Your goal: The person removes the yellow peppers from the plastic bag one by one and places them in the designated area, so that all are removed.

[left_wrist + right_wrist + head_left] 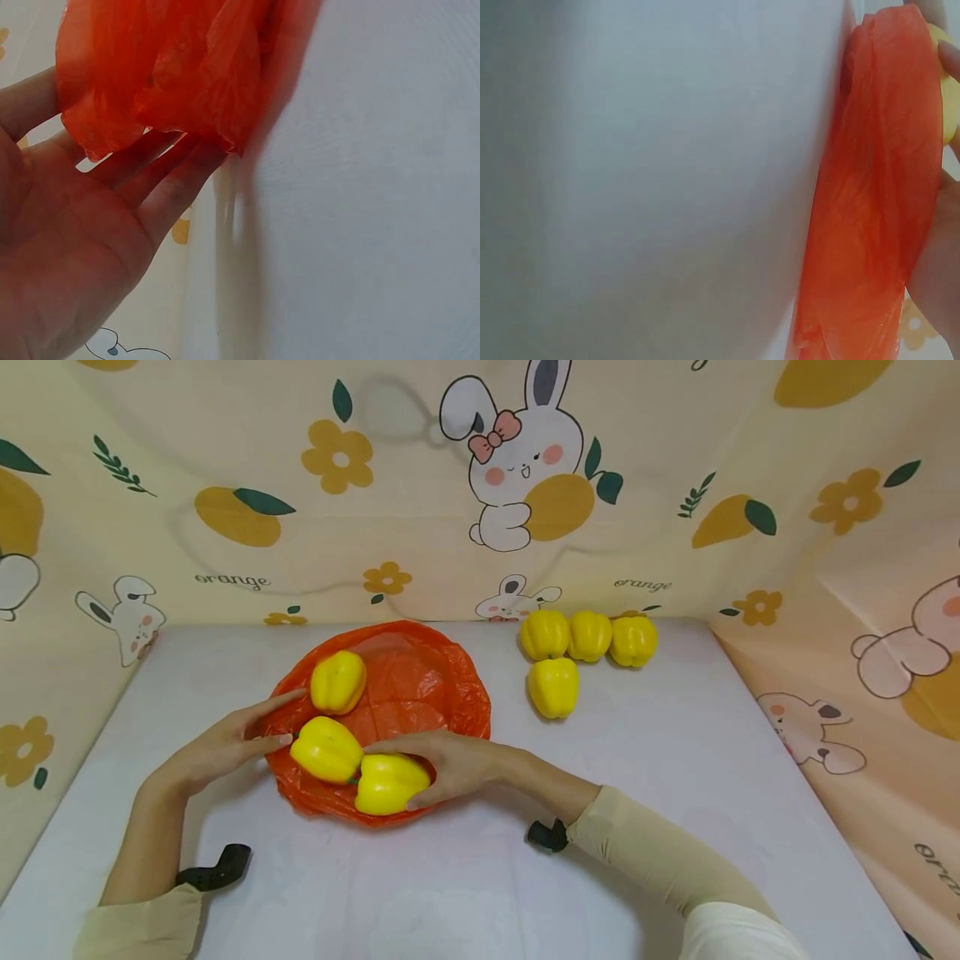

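Note:
A red plastic bag [397, 689] lies spread wide, its rim rolled into a low wall. Inside it are three yellow bell peppers: one at the back left [338, 682], one at the front left [327, 750] and one at the front [392, 784]. My right hand [457, 766] grips the front pepper, fingers over its far side and thumb at its near side. At the bag's left rim, my left hand [217, 747] reaches forward with fingers extended, thumb tip by the front-left pepper. In the left wrist view, the left fingers [176, 187] lie against the bag's outside [180, 75].
Several more yellow bell peppers [590, 637] sit in a back-right cluster, with one [553, 688] in front. A white tabletop [420, 893] lies beneath. Printed cloth walls [420, 535] rise at its back and sides. Black wrist mounts [547, 836] hang at both sleeves.

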{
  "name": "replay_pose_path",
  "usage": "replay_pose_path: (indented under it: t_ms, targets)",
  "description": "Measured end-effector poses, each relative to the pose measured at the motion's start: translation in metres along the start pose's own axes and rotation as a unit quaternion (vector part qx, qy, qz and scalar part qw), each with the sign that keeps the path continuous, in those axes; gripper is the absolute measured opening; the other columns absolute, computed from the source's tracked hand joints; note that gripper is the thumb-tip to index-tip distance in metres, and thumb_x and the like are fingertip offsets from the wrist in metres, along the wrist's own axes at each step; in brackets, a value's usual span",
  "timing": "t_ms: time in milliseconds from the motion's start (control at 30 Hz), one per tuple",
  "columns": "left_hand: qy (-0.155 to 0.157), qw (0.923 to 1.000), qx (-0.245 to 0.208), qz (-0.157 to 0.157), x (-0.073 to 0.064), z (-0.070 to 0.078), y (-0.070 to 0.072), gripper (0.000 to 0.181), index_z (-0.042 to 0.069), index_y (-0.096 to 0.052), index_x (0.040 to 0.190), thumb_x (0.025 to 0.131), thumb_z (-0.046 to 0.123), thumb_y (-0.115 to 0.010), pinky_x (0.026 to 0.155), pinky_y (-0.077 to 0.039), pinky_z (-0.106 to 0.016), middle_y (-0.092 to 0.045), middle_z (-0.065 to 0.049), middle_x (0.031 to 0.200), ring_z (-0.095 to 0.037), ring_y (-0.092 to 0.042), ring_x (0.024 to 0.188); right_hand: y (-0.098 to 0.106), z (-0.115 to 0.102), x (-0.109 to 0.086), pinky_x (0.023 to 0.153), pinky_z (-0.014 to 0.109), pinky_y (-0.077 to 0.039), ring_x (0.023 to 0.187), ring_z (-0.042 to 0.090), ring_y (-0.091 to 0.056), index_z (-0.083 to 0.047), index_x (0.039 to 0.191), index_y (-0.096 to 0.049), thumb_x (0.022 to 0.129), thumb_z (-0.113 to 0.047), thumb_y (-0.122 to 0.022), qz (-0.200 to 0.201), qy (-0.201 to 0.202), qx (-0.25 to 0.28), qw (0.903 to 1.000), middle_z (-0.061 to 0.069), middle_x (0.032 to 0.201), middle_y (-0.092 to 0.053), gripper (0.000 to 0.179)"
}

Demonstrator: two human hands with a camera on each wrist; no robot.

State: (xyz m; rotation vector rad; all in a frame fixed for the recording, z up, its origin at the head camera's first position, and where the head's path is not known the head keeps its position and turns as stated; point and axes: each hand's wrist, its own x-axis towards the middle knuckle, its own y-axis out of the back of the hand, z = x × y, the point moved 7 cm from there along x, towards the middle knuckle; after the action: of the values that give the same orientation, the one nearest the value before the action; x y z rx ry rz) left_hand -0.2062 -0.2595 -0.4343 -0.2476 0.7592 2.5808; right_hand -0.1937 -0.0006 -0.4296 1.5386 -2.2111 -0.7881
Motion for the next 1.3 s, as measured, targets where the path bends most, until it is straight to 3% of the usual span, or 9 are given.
replay_pose_path:
  t_ms: [233,567,1000,1133,1300]
  targets:
    - [-0.011,0.9999,-0.008,0.006,-0.001,0.000,0.001,0.070,0.021,-0.029,0.158,0.097,0.036,-0.062,0.107,-0.018,-0.077,-0.017,-0.023,0.162,-0.049,-0.014,0.144,0.006,-0.001,-0.005,0.110,0.027,-0.037,0.127,0.004,-0.043,-0.030,0.149,-0.042,0.086,-0.020,-0.077,0.029,-0.015,0.013,0.9994,-0.016,0.144,-0.047,0.073]
    - [-0.032,0.9992,-0.003,0.021,-0.001,0.006,0.007,0.068,0.020,-0.029,0.158,0.099,0.030,-0.062,0.106,-0.019,-0.077,-0.019,-0.024,0.161,-0.049,-0.017,0.143,0.036,-0.002,-0.024,0.106,0.030,-0.043,0.125,0.008,-0.047,-0.031,0.148,-0.042,0.086,-0.026,-0.079,0.100,-0.035,0.029,0.9939,-0.013,0.139,-0.051,0.073]
    - [-0.038,0.9989,-0.017,0.021,-0.004,-0.002,-0.002,0.067,0.017,-0.030,0.157,0.099,0.028,-0.061,0.107,-0.020,-0.075,-0.020,-0.024,0.161,-0.049,-0.019,0.143,0.063,0.009,-0.055,0.094,0.032,-0.053,0.120,0.014,-0.052,-0.031,0.152,-0.038,0.085,-0.025,-0.080,0.202,-0.075,0.045,0.9756,-0.010,0.142,-0.050,0.079]
    - [-0.038,0.9990,-0.011,0.022,-0.003,-0.003,0.000,0.066,0.019,-0.030,0.157,0.099,0.029,-0.061,0.107,-0.020,-0.075,-0.020,-0.023,0.161,-0.049,-0.018,0.143,0.072,0.014,-0.066,0.094,0.035,-0.053,0.116,0.017,-0.056,-0.032,0.151,-0.040,0.085,-0.026,-0.080,0.223,-0.087,0.049,0.9696,-0.008,0.139,-0.053,0.078]
    - [-0.036,0.9990,-0.014,0.022,-0.003,-0.005,0.002,0.066,0.019,-0.030,0.157,0.100,0.028,-0.060,0.108,-0.020,-0.074,-0.021,-0.023,0.161,-0.048,-0.019,0.143,0.084,0.017,-0.081,0.098,0.036,-0.051,0.121,0.020,-0.056,-0.030,0.152,-0.040,0.084,-0.026,-0.081,0.247,-0.098,0.049,0.9629,-0.008,0.147,-0.048,0.079]
